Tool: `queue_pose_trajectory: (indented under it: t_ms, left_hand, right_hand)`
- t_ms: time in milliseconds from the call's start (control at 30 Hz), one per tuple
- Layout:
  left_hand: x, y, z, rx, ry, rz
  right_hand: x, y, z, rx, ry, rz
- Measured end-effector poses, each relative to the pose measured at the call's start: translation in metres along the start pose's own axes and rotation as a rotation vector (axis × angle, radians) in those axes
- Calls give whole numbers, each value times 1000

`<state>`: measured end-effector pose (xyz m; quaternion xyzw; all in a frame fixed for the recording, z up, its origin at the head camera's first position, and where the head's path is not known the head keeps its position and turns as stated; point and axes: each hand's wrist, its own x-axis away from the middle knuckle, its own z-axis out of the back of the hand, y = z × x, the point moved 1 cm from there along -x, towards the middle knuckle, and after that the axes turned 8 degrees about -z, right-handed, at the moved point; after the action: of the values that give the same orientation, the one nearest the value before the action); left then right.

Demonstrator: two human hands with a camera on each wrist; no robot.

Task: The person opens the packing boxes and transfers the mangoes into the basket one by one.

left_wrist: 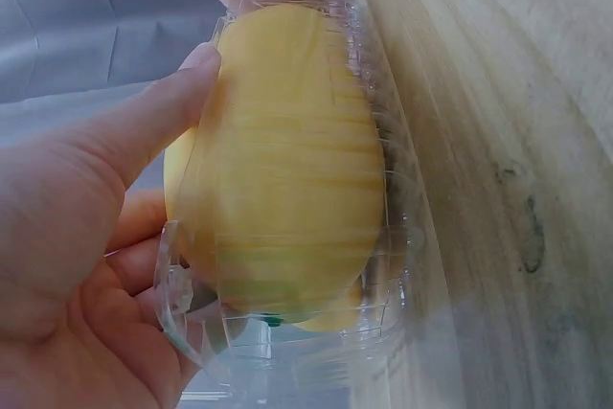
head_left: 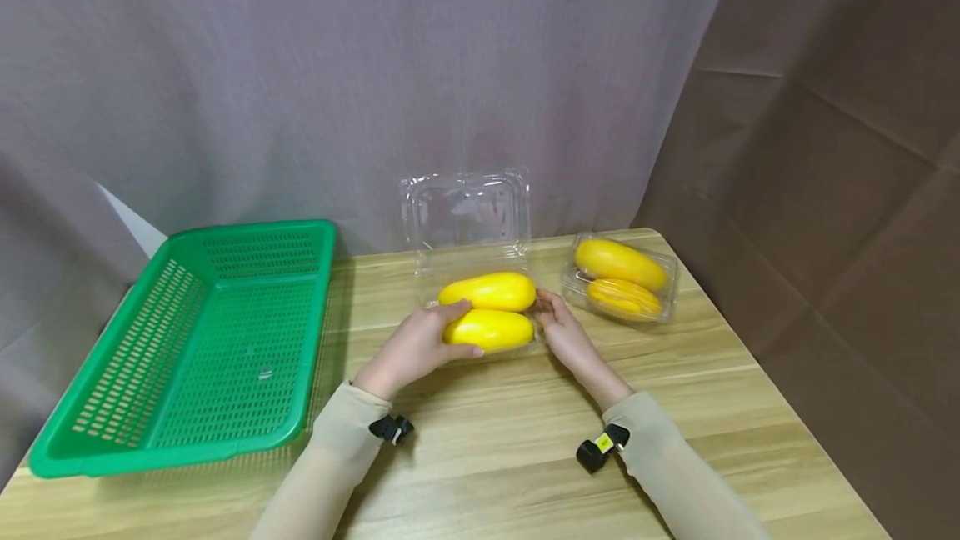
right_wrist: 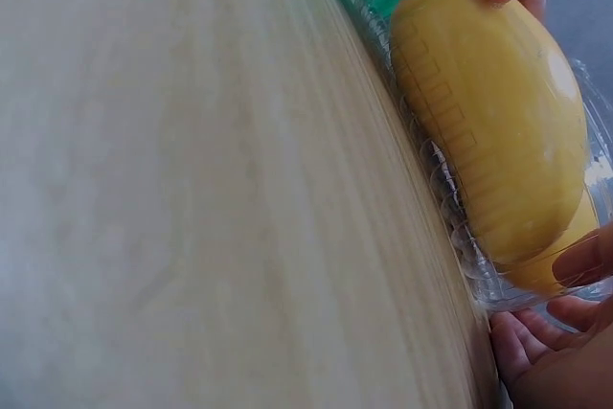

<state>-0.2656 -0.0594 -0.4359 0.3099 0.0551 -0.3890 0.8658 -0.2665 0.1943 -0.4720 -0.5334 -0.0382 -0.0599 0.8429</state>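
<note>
Two yellow mangoes (head_left: 491, 330) lay in the open clear clamshell (head_left: 468, 219); your left hand (head_left: 412, 348) gripped the nearer one, your right hand (head_left: 564, 336) pinched the end wall (right_wrist: 488, 292); squeezing too hard risked buckling it.

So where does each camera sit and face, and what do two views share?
Head: on the head, facing forward and down at the clear box; left hand, right hand and sleeves show.
Left wrist: worn there, facing the yellow fruit; left hand, part of right hand show.
Right wrist: worn there, facing the fruit; right hand, part of left hand show.
Shared by head and right wrist: green basket.
</note>
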Motion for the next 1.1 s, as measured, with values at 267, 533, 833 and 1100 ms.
queue_pose_trajectory:
  t_ms: [267, 533, 833, 1100]
  left_hand:
    - [-1, -2, -1, -9, 11, -18]
    - [-2, -2, 2, -1, 21, -17]
    - [-3, 7, 14, 18, 90, -15]
    - [-7, 11, 24, -1, 138, -47]
  right_hand:
    - [0, 0, 0, 1, -8, -1]
    - [1, 0, 1, -9, -4, -9]
    - [0, 1, -1, 8, -10, -1]
    - [1, 0, -1, 6, -9, 24]
